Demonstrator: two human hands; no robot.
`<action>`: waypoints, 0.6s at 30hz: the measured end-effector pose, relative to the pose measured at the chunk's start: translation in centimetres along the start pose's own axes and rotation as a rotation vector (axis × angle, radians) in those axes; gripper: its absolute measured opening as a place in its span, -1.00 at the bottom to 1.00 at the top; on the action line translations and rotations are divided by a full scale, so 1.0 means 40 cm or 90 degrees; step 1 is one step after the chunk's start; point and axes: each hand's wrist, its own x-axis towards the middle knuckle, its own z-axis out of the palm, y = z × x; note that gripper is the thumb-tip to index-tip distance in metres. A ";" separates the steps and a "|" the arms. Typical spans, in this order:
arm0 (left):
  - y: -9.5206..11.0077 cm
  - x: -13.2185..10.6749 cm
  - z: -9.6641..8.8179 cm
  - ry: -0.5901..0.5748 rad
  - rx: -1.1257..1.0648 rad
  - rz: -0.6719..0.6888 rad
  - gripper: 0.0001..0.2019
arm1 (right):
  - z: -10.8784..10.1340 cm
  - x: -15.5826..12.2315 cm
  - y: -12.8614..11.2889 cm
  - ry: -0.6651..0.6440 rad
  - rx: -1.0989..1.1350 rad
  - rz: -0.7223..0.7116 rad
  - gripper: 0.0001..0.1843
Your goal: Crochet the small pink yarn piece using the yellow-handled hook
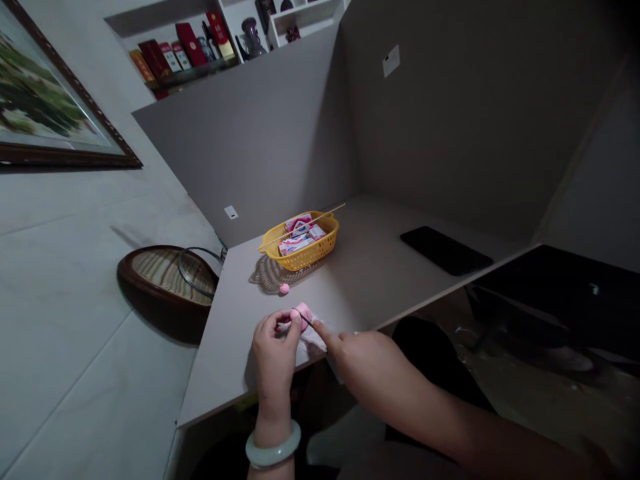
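A pink lump [303, 312] is worked by two hands near the front edge of a desk [360, 267]. Its left side is pinched between the thumb and fingertips of the left hand [274, 341], the fingers drawn in close. A thin dark tool [307, 322] is gripped in the right hand [357, 353], its index finger stretched out along it and the tip brought to the lump; how the other fingers are closed cannot be told, as they are hidden. A crumpled white sheet [315, 339] is spread beneath.

One small pink ball [285, 289] is already formed and set apart, between the hands and a yellow basket [311, 256] across which a stick [327, 214] is laid. The lump itself is judged to be partway through its shaping, with the tool work unfinished; how much is left cannot be told, since its surface is partly covered by fingers.
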 end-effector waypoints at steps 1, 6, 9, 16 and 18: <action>-0.002 0.001 0.000 0.000 0.001 -0.003 -0.70 | -0.006 0.016 -0.005 -0.022 -0.002 0.005 -0.18; -0.002 0.000 -0.005 -0.027 0.005 -0.010 -0.67 | -0.011 0.049 -0.017 -0.035 0.028 0.014 -0.16; 0.007 -0.002 -0.006 -0.014 0.034 0.022 -0.68 | 0.000 0.038 -0.019 -0.023 0.037 0.021 -0.17; 0.013 -0.003 -0.001 0.001 0.055 0.029 -0.74 | 0.011 0.008 -0.008 -0.018 0.020 0.011 -0.14; 0.010 -0.003 -0.001 -0.003 0.044 0.016 -0.76 | 0.015 -0.010 0.002 -0.002 0.019 -0.002 -0.13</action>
